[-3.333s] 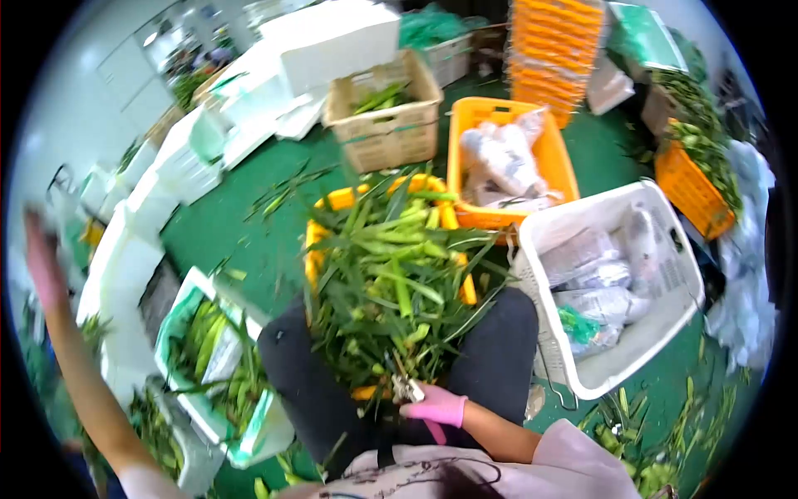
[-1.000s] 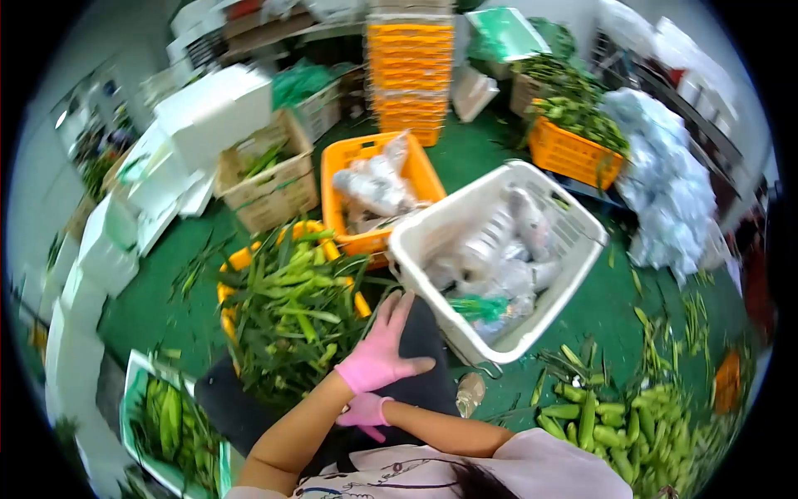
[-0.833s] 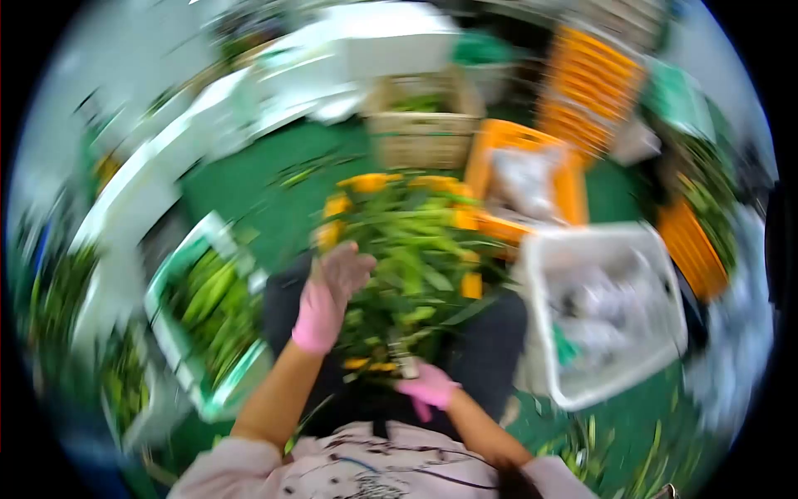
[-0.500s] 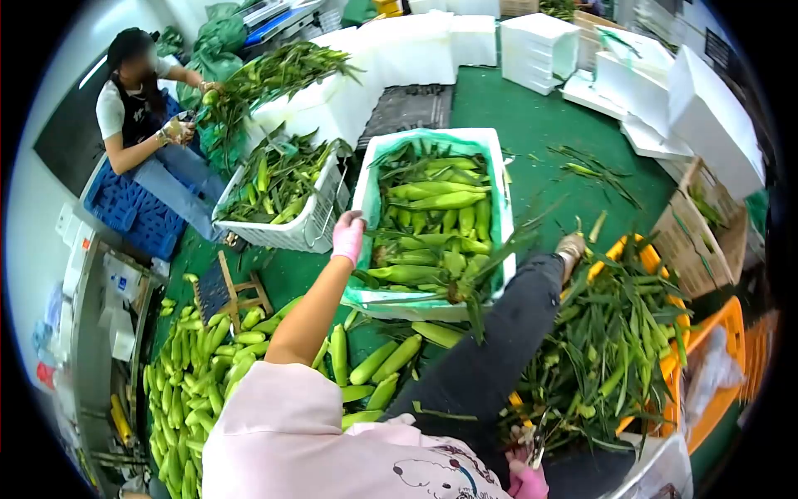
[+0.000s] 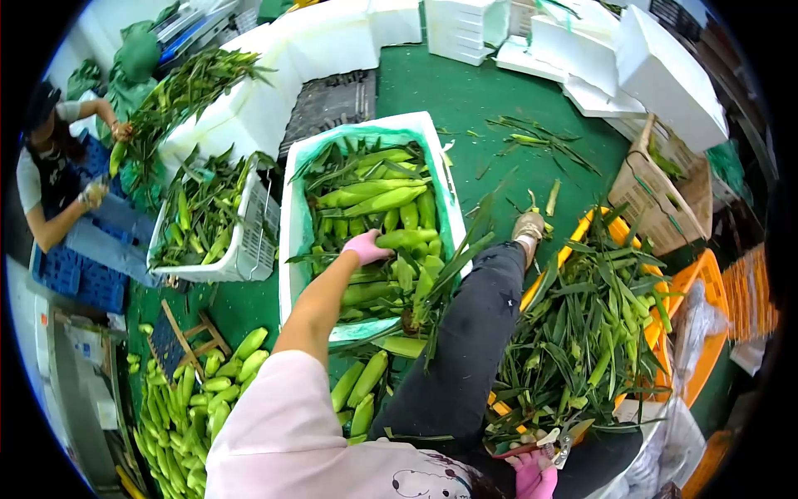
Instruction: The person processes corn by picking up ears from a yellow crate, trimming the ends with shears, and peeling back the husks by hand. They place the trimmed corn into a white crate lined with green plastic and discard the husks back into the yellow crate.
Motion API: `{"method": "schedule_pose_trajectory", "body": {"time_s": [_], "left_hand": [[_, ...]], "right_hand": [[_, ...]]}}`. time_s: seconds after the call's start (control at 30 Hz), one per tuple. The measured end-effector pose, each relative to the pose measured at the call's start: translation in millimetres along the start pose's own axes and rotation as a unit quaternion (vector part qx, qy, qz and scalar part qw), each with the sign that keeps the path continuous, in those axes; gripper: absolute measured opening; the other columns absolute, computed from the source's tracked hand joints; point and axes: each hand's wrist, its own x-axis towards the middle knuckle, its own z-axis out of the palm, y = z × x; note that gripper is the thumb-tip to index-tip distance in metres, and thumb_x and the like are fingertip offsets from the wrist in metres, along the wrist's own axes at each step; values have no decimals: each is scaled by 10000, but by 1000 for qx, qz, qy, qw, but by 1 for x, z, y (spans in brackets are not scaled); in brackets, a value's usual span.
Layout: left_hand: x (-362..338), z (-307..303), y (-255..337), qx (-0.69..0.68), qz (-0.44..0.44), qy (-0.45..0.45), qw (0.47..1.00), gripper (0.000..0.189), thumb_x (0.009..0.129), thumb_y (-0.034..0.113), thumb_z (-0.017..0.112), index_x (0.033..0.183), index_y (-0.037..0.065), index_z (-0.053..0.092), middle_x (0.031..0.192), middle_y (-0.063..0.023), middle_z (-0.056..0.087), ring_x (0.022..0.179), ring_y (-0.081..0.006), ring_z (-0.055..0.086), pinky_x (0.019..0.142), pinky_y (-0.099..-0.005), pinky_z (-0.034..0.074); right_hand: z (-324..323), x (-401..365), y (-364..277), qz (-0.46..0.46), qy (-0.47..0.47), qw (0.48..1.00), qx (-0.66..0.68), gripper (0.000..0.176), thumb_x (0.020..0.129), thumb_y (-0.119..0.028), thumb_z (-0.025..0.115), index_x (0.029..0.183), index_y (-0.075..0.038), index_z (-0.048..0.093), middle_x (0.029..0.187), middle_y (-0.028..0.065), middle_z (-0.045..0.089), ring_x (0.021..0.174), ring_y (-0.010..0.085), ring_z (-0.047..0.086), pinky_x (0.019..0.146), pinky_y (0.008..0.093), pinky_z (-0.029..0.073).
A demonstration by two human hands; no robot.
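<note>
My left hand [image 5: 366,248], in a pink glove, reaches into a white foam box [image 5: 288,237] lined with green plastic. Its fingers close around one end of a green ear of corn [image 5: 406,239], among several husked ears and loose leaves. My right hand [image 5: 534,474], also gloved in pink, is low by my thigh. It grips a pair of pruning shears [image 5: 559,445], whose blades are partly lost against the leaves behind. Beside it stands a yellow crate [image 5: 539,287] heaped with cut corn leaves [image 5: 590,333].
A pile of corn ears [image 5: 179,416] lies on the floor at left, near a small wooden stool [image 5: 187,337]. A co-worker [image 5: 62,175] sits beside a white crate [image 5: 258,241] of leafy corn. Foam boxes [image 5: 332,41] line the back; a cardboard-coloured crate [image 5: 657,200] stands at right.
My left hand has moved from the box's left rim into it, onto an ear. The view has shifted right. My right hand still holds the shears, now tilted more to the right.
</note>
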Motion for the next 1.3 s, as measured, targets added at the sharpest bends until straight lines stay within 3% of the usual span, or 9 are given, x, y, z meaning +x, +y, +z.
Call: {"method": "schedule_pose_trajectory", "body": {"time_s": [0.1, 0.2, 0.47, 0.57, 0.63, 0.8, 1.0, 1.2, 1.3], "left_hand": [[-17, -31, 8, -286, 44, 140, 947, 887, 827, 451, 773, 1467, -44, 410, 1273, -181, 650, 1098, -288, 650, 962, -337, 517], [-130, -111, 101, -528, 117, 18, 841, 811, 899, 400, 720, 1493, -3, 344, 1191, -133, 637, 1027, -213, 654, 861, -331, 539], [-303, -37, 283, -372, 272, -216, 861, 789, 825, 154, 782, 1479, 3, 366, 1139, -135, 653, 1005, -213, 668, 910, -352, 534], [-332, 1, 324, -158, 352, -192, 902, 770, 792, 216, 816, 1418, 10, 419, 1144, -132, 661, 1053, -217, 645, 953, -348, 506], [-344, 19, 344, -130, 347, -225, 901, 750, 788, 216, 821, 1398, 15, 435, 1153, -132, 665, 1040, -182, 630, 950, -329, 500], [-332, 61, 352, -202, 281, -409, 844, 742, 799, 148, 815, 1413, 3, 424, 1180, -98, 653, 1049, -143, 611, 944, -306, 498], [-338, 90, 357, -123, 334, -368, 859, 764, 810, 121, 807, 1437, 1, 387, 1127, -79, 644, 1015, -118, 608, 870, -302, 523], [-311, 78, 350, -266, 100, -626, 726, 685, 867, 327, 749, 1398, 29, 435, 996, -118, 640, 784, -186, 653, 671, -318, 552], [-301, 105, 323, -418, 41, -685, 596, 700, 909, 452, 661, 1420, 37, 421, 986, -137, 627, 764, -231, 663, 631, -341, 555]], "right_hand": [[-32, -12, 15, -6, 44, 997, -66, 371, 1018, -186, 555, 1319, 23, 501, 1189, 148, 607, 1168, 331, 574, 1072, 483, 450], [24, 2, -3, -44, 31, 981, -189, 659, 845, -233, 611, 1441, -23, 426, 1351, 162, 545, 1175, 278, 576, 966, 416, 491], [76, 29, -107, -13, -131, 925, -357, 806, 880, -225, 711, 1509, -17, 252, 1248, 169, 545, 714, 213, 678, 306, 262, 433], [41, 38, -135, -96, -124, 817, -555, 879, 798, -363, 787, 1463, 15, 352, 1234, 234, 572, 1002, 353, 659, 716, 419, 568], [11, 42, -145, -190, -102, 725, -654, 892, 706, -451, 811, 1373, 30, 466, 1244, 288, 578, 1221, 443, 533, 1080, 473, 415], [-43, 25, -160, -302, -100, 628, -710, 817, 664, -382, 797, 1332, -17, 499, 1153, 211, 589, 1109, 391, 572, 982, 437, 478], [-50, 23, -159, -260, -97, 654, -704, 778, 642, -304, 798, 1301, 1, 517, 1134, 211, 609, 1136, 388, 568, 996, 436, 475], [-64, 26, -132, -153, -124, 759, -621, 466, 721, -233, 717, 1098, 4, 577, 859, 189, 670, 789, 384, 685, 731, 422, 569], [-70, 28, -95, 18, -166, 970, -176, 291, 838, -188, 683, 1081, -77, 567, 810, 57, 624, 689, 207, 648, 641, 364, 562]]}}
